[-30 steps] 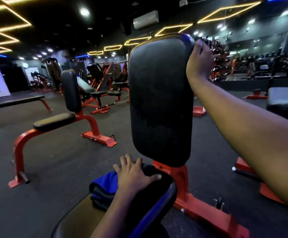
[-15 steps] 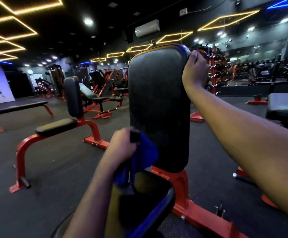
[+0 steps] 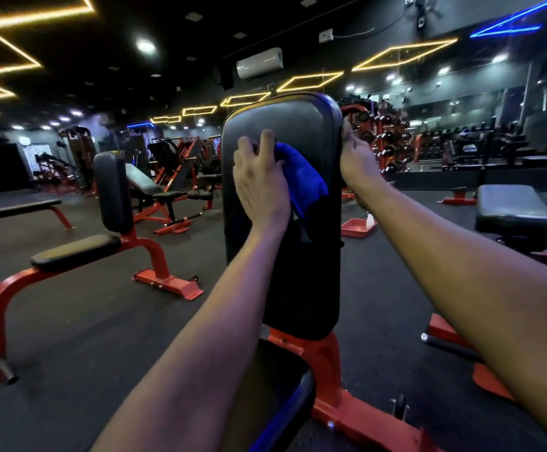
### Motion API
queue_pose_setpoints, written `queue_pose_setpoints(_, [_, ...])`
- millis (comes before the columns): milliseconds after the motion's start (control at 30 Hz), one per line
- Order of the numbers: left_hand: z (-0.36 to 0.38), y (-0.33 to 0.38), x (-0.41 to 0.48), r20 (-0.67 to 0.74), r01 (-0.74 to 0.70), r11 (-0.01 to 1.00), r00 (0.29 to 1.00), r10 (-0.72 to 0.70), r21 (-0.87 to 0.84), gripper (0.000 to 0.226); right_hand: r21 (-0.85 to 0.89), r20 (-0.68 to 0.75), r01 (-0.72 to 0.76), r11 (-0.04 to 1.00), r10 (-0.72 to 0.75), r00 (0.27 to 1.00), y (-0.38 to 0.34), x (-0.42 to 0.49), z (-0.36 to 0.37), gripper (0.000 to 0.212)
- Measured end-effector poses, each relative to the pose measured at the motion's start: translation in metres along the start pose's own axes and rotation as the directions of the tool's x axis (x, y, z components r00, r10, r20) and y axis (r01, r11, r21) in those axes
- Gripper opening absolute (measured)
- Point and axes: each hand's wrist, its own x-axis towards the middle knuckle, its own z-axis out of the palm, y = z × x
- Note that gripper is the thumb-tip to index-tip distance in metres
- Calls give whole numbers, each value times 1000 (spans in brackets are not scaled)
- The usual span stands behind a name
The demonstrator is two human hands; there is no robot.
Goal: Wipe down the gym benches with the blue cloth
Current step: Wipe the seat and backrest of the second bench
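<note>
An upright black back pad (image 3: pixel 301 282) on a red frame (image 3: pixel 357 415) stands straight ahead, with its black seat pad (image 3: pixel 282 393) low in front of me. My left hand (image 3: pixel 259 184) presses the blue cloth (image 3: pixel 301 177) flat against the upper part of the back pad. The cloth bunches out to the right of my fingers. My right hand (image 3: pixel 358 161) grips the pad's upper right edge, its fingers wrapped behind and hidden.
A second upright bench (image 3: pixel 80 252) with a red frame stands to the left. A flat bench (image 3: pixel 18 208) lies at far left, another black pad (image 3: pixel 513 210) at right. An adjustable bench and a dumbbell rack (image 3: pixel 383 138) stand behind. A red tray (image 3: pixel 357 228) sits on the floor.
My left hand lifted the blue cloth off the seat pad and carried it up onto the upper back pad. My right hand kept hold of the pad's right edge.
</note>
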Motion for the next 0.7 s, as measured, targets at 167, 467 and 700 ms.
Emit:
queue_pose_setpoints(167, [-12,-16,43,375,-15,997,927,-16,79,51,-62,-55,29,998,-32,998,1,-2,3,70])
queue_pose_setpoints(467, [-5,-20,32,450,61,997,889,-78,51,39,-408,-363,277,870,-433,825,-15,-64,11,23])
queue_pose_setpoints(700, [-33,-23,37,583,110,986,812,-18,-124,26,-560,-162,197,805,-340,926,-17,-110,31,26])
